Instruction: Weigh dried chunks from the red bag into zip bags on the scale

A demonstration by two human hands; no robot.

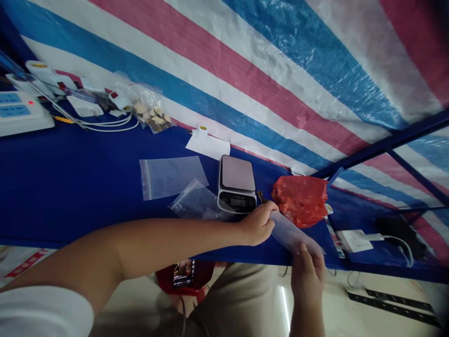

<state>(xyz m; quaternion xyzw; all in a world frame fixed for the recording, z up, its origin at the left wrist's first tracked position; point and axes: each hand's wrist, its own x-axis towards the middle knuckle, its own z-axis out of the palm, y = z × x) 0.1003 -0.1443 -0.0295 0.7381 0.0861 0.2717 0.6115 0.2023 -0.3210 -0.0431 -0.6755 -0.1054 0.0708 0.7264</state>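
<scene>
A clear plastic zip bag [289, 232] is stretched between my two hands over the front edge of the blue table. My left hand [259, 223] pinches its upper left end, with the fingers closed. At its lower right end, my right hand [308, 264] grips the bag between thumb and fingers. Just beyond my left hand stands a small digital kitchen scale [237, 174] with a bare plate. A red plastic bag [300, 199] lies crumpled behind the held bag. Two more clear zip bags lie left of the scale, one flat [171, 175] and one wrinkled [196, 200].
A bag of pale and brown chips [152, 112] rests near white cables [112, 124] at the back left. A power strip [21, 112] stands at far left, a white adapter [356, 241] at right. White paper [208, 145] lies behind the scale. Below, a phone [184, 272] rests on a red box.
</scene>
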